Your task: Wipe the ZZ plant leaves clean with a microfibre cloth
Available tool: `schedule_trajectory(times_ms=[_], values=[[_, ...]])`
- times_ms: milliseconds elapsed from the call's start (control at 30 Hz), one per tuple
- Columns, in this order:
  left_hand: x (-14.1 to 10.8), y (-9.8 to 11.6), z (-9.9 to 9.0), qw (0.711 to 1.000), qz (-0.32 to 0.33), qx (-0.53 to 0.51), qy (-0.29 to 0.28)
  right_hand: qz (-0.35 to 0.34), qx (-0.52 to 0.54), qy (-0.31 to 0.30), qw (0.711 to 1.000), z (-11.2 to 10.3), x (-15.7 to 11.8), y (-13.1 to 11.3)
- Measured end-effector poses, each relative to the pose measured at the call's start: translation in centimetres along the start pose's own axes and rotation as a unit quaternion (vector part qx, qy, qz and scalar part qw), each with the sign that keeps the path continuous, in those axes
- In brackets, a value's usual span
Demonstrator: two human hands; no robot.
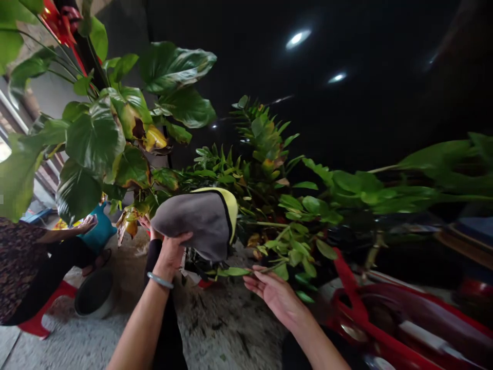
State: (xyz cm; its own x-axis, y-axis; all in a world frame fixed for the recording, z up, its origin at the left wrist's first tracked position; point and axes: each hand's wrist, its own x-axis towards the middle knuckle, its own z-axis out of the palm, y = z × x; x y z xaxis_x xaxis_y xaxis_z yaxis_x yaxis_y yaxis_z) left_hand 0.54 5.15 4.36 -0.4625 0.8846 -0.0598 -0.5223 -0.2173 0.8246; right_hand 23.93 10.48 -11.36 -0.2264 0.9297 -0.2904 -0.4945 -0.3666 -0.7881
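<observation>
My left hand (173,254), with a pale bangle (160,280) at its wrist, is closed on a grey cloth (192,221). The cloth has a black edge and a yellow other side. It drapes over the hand's far side, hiding some of the fingers. Lower right of it, my right hand (273,295) has its thumb and fingers at a thin leafy stem (269,269), which passes between them. Green leaves (298,252) of a low plant hang just above that hand. Behind the cloth stands a denser plant (265,139) with narrow leaves.
Large, partly yellowed leaves (96,133) fill the upper left. At left, a person in a patterned top (17,267) sits on a red stool (57,303) beside a grey bucket (94,294). A red plastic object (381,318) stands at right. Behind the plants is a dark glossy surface (346,118).
</observation>
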Motion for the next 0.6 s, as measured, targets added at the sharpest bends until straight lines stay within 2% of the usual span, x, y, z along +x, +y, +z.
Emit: schedule_trajectory(times_ms=[67, 133, 200, 233, 300, 367, 467, 533, 600], values=[[0.0, -2.1, -0.9, 0.999, -0.030, 0.024, 0.036, 0.015, -0.002, 0.014, 1.000, 0.1, -0.1, 0.1], [-1.1, -4.6, -2.9, 0.992, -0.086, 0.062, 0.069, 0.051, -0.032, 0.045, 0.997, -0.2, -0.1, 0.4], [-2.7, -6.0, -4.8, 0.981, -0.153, 0.075, 0.087, 0.080, -0.068, 0.069, 0.992, -0.7, -0.1, 0.7], [-3.4, -6.1, -5.4, 0.975, -0.191, 0.068, 0.089, 0.089, -0.079, 0.073, 0.990, -0.8, 0.0, 0.7], [-3.9, -4.7, -5.6, 0.969, -0.233, 0.041, 0.068, 0.090, -0.081, 0.066, 0.991, -1.0, 0.0, 0.7], [-3.5, -1.8, -4.3, 0.981, -0.193, 0.013, 0.036, 0.078, -0.071, 0.052, 0.993, -0.9, -0.1, 0.4], [-1.6, 2.1, -1.2, 0.999, -0.022, -0.038, 0.009, 0.052, -0.056, 0.028, 0.997, -0.4, -0.5, 0.0], [-0.3, 2.3, -0.1, 0.997, 0.025, -0.070, 0.011, 0.033, -0.026, 0.001, 0.999, -0.1, -0.7, -0.2], [-0.1, 0.4, -0.6, 0.996, -0.016, -0.064, 0.054, 0.020, 0.012, -0.026, 0.999, 0.0, -0.9, -0.4]])
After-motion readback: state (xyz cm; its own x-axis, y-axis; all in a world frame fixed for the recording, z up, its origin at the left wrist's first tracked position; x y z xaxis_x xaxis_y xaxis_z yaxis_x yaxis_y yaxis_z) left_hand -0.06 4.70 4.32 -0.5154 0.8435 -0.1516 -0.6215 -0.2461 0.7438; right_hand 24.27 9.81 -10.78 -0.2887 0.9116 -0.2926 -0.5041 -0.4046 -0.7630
